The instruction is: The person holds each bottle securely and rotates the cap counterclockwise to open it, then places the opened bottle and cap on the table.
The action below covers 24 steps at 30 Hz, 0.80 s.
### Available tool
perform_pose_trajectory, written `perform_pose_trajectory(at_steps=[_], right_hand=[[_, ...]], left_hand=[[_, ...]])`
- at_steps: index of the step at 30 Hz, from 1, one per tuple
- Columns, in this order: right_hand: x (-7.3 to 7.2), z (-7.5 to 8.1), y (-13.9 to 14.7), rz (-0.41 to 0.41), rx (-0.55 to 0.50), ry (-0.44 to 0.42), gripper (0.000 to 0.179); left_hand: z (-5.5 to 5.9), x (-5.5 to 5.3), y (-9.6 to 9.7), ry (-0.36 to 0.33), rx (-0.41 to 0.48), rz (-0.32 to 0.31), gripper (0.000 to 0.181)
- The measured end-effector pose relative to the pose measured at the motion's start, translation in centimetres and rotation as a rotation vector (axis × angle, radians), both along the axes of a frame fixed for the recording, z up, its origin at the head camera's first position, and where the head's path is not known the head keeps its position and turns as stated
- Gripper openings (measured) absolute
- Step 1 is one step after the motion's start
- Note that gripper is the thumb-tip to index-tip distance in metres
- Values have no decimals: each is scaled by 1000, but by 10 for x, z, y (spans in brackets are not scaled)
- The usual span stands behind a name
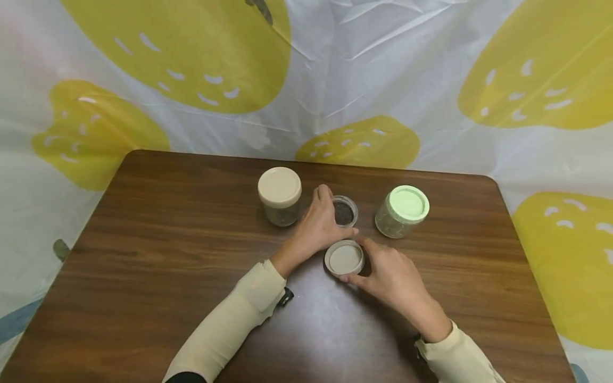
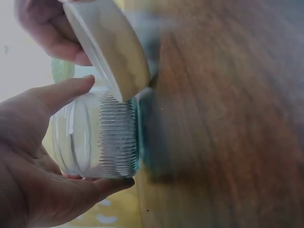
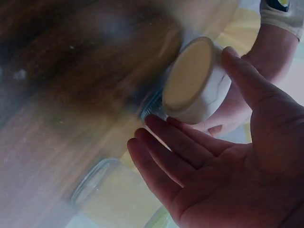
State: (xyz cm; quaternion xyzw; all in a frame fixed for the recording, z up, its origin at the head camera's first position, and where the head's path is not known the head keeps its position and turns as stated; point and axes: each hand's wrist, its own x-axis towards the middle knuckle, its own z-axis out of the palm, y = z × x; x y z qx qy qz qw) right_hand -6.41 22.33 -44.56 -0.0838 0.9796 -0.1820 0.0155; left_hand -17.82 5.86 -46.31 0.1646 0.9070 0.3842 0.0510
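My left hand (image 1: 316,223) grips a small clear glass jar (image 2: 88,135) with ribbing around its lower part. The jar stands uncapped on the table, and dark grainy contents (image 1: 344,214) show inside it in the head view. In my right hand (image 1: 397,274) a round cream lid (image 1: 345,258) is pinched between thumb and fingers. That lid is just in front of the jar, low over the table; whether it touches the tabletop I cannot tell. The left wrist view has the lid tilted close beside the jar.
A taller jar with a cream lid (image 1: 279,187) stands left of the open jar. To the right is a clear jar with a pale green lid (image 1: 408,204). All are on a brown wooden table (image 1: 182,255), with a lemon-print cloth (image 1: 364,80) hanging behind its far edge.
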Motion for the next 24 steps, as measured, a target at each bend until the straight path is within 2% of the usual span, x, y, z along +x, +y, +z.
perform_pose_trajectory(at_steps=[4, 14, 24], right_hand=[[0, -5, -2, 27, 2, -17, 79], [-3, -18, -12, 99, 66, 24, 82], [-2, -24, -15, 143, 121, 112, 88]], left_hand=[[0, 0, -2, -13, -7, 0, 88], [-2, 1, -3, -27, -7, -12, 90], [-1, 2, -2, -14, -47, -19, 91]])
